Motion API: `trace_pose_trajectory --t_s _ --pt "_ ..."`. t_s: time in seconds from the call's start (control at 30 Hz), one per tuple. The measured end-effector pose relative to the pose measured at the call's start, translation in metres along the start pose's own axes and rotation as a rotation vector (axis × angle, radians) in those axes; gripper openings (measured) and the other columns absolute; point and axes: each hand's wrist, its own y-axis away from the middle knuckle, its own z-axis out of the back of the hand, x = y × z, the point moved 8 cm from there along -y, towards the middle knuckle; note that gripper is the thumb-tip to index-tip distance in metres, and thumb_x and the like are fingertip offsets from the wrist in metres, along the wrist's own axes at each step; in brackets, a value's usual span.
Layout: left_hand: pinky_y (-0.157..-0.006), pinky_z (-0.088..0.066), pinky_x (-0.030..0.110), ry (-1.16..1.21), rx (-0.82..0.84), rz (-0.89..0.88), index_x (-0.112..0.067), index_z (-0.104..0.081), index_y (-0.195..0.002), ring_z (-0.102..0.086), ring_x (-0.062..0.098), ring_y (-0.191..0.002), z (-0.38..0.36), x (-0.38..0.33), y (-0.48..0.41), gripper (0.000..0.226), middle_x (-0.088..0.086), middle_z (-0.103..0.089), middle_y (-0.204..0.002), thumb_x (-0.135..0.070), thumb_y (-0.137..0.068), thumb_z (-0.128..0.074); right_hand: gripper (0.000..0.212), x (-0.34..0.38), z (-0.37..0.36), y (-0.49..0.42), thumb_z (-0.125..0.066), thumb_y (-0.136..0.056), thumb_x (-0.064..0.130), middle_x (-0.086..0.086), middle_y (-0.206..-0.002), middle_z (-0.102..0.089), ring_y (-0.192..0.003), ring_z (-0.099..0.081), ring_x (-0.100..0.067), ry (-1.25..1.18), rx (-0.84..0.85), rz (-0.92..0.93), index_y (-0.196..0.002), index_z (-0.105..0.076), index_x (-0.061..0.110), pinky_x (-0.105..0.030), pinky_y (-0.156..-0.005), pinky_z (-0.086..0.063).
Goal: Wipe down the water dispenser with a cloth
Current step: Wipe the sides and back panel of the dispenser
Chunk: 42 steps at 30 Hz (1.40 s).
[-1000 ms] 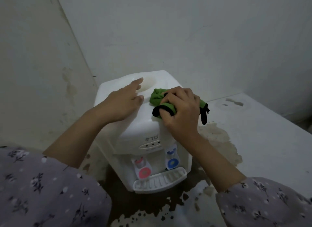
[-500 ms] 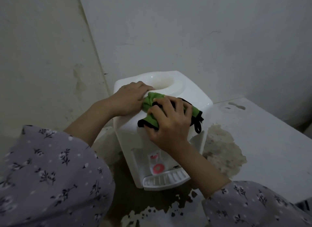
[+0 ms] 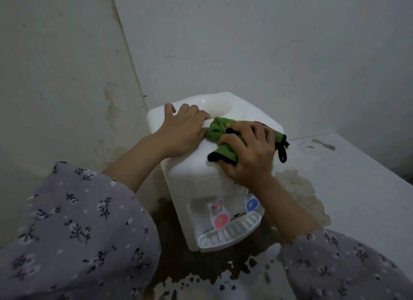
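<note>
The right hand (image 3: 250,152) has shifted on top of the white water dispenser (image 3: 190,172), uncovering the blue tap (image 3: 252,204); it clutches the bunched green cloth (image 3: 220,130) there. The left hand (image 3: 181,130) rests alongside, loosely bent, grasping nothing.

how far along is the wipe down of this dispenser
Nothing looks clearly finished. In hand: the right hand presses the green cloth on the top front edge of the water dispenser; the left hand rests on the top. Left: the tap panel and drip tray.
</note>
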Motion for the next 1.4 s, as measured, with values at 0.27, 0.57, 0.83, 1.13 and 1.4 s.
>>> trace_pose_trajectory --t_s 0.27,0.57,0.83,1.13,1.4 --pt "-0.103 -0.013 0.045 -0.126 -0.035 0.134 -0.013 -0.048 -0.122 -0.04 0.025 -0.115 0.003 -0.035 -0.032 0.054 0.007 -0.05 -0.118 -0.054 -0.096 -0.025 0.02 -0.089 -0.023 -0.004 -0.047 -0.073 0.026 -0.016 -0.095 -0.063 -0.087 -0.054 -0.03 -0.32 0.161 -0.028 -0.091 -0.054 0.018 -0.041 -0.073 -0.04" --pt "-0.102 -0.017 0.043 -0.086 -0.088 0.225 -0.012 -0.05 -0.116 -0.042 0.027 -0.114 0.003 -0.043 -0.043 0.057 0.009 -0.053 -0.118 -0.06 -0.092 -0.03 0.027 -0.109 -0.033 -0.011 -0.048 -0.07 0.024 -0.007 -0.093 -0.059 -0.086 -0.051 -0.026 -0.361 0.324 -0.307 -0.085 -0.063 0.007 -0.046 -0.074 -0.042" --pt "-0.101 -0.019 0.045 0.099 0.166 0.024 -0.043 -0.03 -0.14 -0.038 0.025 -0.126 -0.009 0.005 -0.027 0.078 0.004 -0.051 -0.131 -0.083 -0.073 -0.032 0.028 -0.018 -0.003 0.006 -0.051 -0.07 0.035 -0.002 -0.097 -0.06 -0.093 -0.05 -0.025 -0.064 0.172 -0.511 -0.083 -0.066 0.016 -0.037 -0.077 -0.035" --pt "-0.1 -0.022 0.042 -0.046 0.048 -0.017 -0.032 -0.024 -0.145 -0.037 0.028 -0.124 -0.006 0.001 -0.019 0.059 0.01 -0.049 -0.133 -0.06 -0.093 -0.019 0.023 0.002 -0.006 0.002 -0.056 -0.072 0.033 -0.006 -0.094 -0.065 -0.09 -0.056 -0.031 0.131 0.067 -0.362 -0.079 -0.068 0.015 -0.041 -0.075 -0.038" --pt "-0.104 -0.012 0.047 -0.142 0.029 0.129 -0.029 -0.029 -0.143 -0.033 0.031 -0.125 -0.006 0.01 -0.016 0.062 0.017 -0.047 -0.132 -0.06 -0.093 -0.011 0.026 -0.04 -0.025 0.0 -0.054 -0.068 0.026 -0.01 -0.095 -0.063 -0.083 -0.055 -0.033 0.005 0.139 -0.318 -0.083 -0.066 0.009 -0.039 -0.067 -0.039"
